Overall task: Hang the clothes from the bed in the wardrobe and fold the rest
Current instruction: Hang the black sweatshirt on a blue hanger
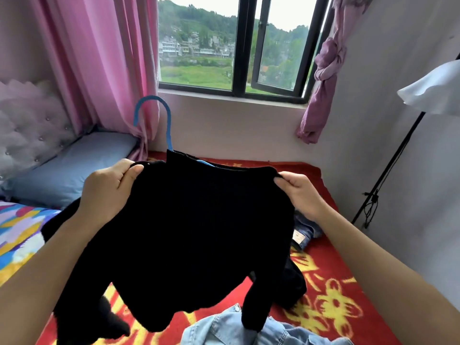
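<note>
A black knit sweater (189, 220) hangs in the air over the bed, spread between both hands. My left hand (109, 188) grips its left shoulder and my right hand (298, 192) pinches its right shoulder. A blue hanger (152, 113) sits inside the sweater; its hook sticks up above the collar, and a bit of blue shows at the neckline. The sleeves dangle down toward the red blanket (331, 282). A light denim jacket (249, 329) lies crumpled at the near edge. Folded jeans (305, 231) lie partly hidden behind the sweater on the right.
A blue pillow (67, 168) and tufted headboard (27, 130) are at the left, with a colourful quilt (17, 232) below them. Pink curtains (104, 58) flank the window (236, 46). A black light stand (388, 175) with a white shade stands at the right wall.
</note>
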{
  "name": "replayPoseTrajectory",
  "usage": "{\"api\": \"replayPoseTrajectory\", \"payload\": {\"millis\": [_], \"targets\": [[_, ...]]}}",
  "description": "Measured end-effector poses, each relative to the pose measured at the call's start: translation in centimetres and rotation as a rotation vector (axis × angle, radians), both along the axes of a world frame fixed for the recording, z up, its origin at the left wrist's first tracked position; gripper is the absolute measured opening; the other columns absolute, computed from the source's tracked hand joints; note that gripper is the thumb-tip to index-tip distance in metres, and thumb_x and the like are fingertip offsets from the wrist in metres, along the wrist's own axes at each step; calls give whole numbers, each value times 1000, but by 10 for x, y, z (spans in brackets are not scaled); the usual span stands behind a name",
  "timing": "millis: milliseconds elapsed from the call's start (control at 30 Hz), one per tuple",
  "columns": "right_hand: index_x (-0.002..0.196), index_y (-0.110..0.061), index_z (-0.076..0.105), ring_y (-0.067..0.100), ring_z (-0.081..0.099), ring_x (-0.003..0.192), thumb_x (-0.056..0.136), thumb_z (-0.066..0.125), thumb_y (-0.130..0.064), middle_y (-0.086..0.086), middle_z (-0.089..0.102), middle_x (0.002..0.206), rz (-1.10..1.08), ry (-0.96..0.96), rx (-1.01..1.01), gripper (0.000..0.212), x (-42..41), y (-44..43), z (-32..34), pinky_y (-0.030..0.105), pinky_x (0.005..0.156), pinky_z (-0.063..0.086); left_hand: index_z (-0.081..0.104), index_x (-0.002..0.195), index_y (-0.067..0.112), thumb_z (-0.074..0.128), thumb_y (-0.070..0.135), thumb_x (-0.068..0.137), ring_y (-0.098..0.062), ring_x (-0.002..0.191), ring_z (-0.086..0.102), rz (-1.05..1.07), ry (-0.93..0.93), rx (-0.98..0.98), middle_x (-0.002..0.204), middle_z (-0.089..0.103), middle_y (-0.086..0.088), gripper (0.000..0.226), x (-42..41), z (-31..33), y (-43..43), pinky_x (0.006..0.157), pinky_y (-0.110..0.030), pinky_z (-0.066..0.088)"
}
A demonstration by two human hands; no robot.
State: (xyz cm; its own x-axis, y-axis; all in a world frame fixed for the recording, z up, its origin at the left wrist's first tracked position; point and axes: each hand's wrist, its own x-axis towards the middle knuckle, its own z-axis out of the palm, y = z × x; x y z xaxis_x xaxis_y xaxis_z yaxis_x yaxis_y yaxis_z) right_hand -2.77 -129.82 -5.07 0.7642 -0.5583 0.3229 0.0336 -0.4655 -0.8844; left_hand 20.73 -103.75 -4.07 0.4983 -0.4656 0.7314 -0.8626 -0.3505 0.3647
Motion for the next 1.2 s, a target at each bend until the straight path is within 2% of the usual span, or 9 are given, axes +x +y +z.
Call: {"api": "replayPoseTrajectory", "payload": {"millis": [100, 200, 300, 400, 500, 800, 1000, 1067, 1200], "targets": [[82, -7, 65, 0, 62, 59, 94, 47, 0, -9, 68, 63, 11, -25, 177, 23, 0, -4, 20, 13, 59, 50, 54, 81, 20, 34, 46, 85, -46, 61, 57, -65, 6, 41, 61, 57, -27, 34, 1, -14, 18, 60, -41, 37], [72, -10, 58, -3, 50, 44, 95, 46, -2, -13, 57, 50, 14, 78, 139, 27, 2, -4, 45, 10, 45, 40, 47, 77, 19, 33, 46, 84, -31, 48, 46, -172, 62, -6, 51, 48, -16, 31, -4, -26, 23, 56, -38, 36], [64, -17, 42, 1, 39, 47, 97, 44, -5, -9, 41, 53, -45, 194, -94, 35, 21, 11, 59, 17, 49, 31, 46, 78, 20, 37, 35, 88, -13, 47, 38, -302, -1, 6, 49, 43, 0, 20, -20, -23, 13, 51, -23, 32], [61, -23, 37, 16, 44, 73, 97, 43, -18, -9, 43, 64, -126, 336, -440, 37, 37, 31, 55, 31, 68, 33, 55, 76, 8, 38, 33, 89, -18, 47, 45, -279, -71, 8, 47, 45, -2, 33, -26, -14, 4, 45, -20, 28], [60, -17, 38, 21, 47, 66, 98, 37, -41, -2, 46, 60, -94, 396, -613, 45, 38, 40, 49, 37, 67, 37, 60, 72, -2, 38, 37, 88, -26, 41, 52, -229, -105, 49, 47, 52, -10, 48, -29, -11, -1, 46, -28, 32], [43, -14, 42, 8, 30, 40, 89, 54, -43, -7, 34, 40, -141, 263, -245, 55, 25, 18, 34, 25, 47, 25, 50, 93, 33, 43, 48, 81, -25, 60, 63, -192, 46, 183, 62, 62, 3, 20, 1, -42, 50, 57, -38, 44], [71, -21, 49, 3, 36, 46, 91, 56, -34, -7, 45, 57, 141, 386, -267, 25, 32, 34, 36, 23, 50, 30, 57, 77, 54, 42, 59, 76, -9, 68, 55, -228, 238, 37, 65, 62, -1, 15, 13, -50, 86, 64, -12, 37], [84, -29, 51, 9, 44, 56, 83, 65, -38, -4, 54, 70, 246, 506, -392, 17, 35, 45, 39, 25, 56, 36, 61, 76, 49, 42, 59, 77, -11, 71, 56, -137, 214, 18, 72, 65, -4, 22, 15, -52, 106, 70, -17, 38], [61, -27, 45, 11, 35, 54, 81, 71, -29, -9, 40, 57, 330, 445, -512, 33, 55, 85, 31, 29, 55, 27, 66, 79, 8, 40, 63, 77, -33, 69, 63, 128, 40, 140, 72, 63, -9, 61, 8, -47, 158, 61, -39, 43]]}}
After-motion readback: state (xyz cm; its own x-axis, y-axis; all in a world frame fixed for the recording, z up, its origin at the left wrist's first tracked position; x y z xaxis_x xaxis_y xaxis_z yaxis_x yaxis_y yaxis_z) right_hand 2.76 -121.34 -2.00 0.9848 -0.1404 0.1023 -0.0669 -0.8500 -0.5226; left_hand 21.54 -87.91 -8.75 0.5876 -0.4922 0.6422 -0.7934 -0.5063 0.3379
